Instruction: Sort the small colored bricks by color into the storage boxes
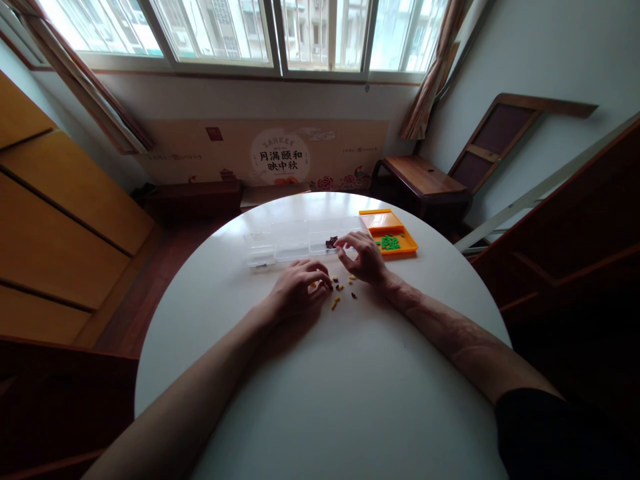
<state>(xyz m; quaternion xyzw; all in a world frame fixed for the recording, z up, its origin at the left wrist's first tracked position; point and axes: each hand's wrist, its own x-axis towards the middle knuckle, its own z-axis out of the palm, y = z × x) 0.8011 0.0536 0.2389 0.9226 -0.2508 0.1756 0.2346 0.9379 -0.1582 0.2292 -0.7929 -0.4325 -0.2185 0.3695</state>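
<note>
Small yellow and dark pieces [335, 303] are scattered on the desk [325, 407] between a curled left hand [300, 285] and a right hand [364, 257] laid against the clear compartment box [290, 241]; what either grip holds cannot be told.

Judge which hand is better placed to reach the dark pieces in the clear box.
Right, probably. The right hand has fingers at the clear box beside the dark pieces; the left hand lies curled on the table nearer the loose yellow pieces.
</note>
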